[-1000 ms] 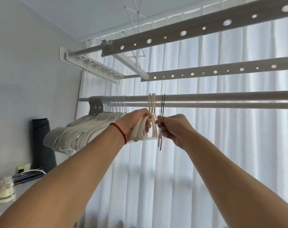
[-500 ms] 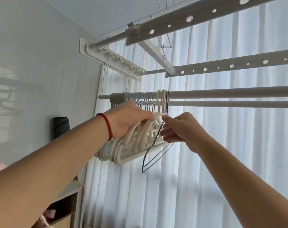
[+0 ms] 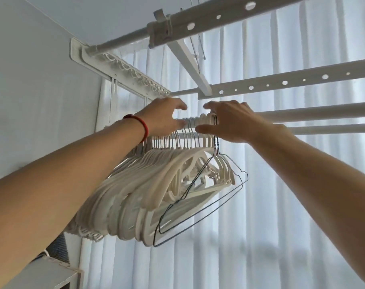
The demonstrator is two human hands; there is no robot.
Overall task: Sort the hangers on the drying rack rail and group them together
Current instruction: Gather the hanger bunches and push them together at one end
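A thick bunch of white plastic hangers (image 3: 156, 184) hangs packed together at the left end of the round drying rack rail (image 3: 313, 113). Two thin dark wire hangers (image 3: 216, 142) hang at the right end of the bunch, touching it. My left hand (image 3: 165, 115), with a red band on its wrist, is up at the rail, its fingers above and its thumb below the hanger hooks. From the right, my right hand (image 3: 229, 122) closes over the hooks of the last white hangers and the wire hangers. The hooks under both hands are mostly hidden.
A second rail (image 3: 327, 129) runs just below the first. Perforated rack bars (image 3: 281, 82) cross overhead. White curtains (image 3: 281, 205) fill the background, with a grey wall (image 3: 31, 101) on the left. A white shelf top (image 3: 52, 272) and a dark object (image 3: 58, 245) sit low on the left.
Both hands rose from the hanger bodies to the hooks on the rail. The loose white hangers and the wire hangers slid left and joined the main bunch.
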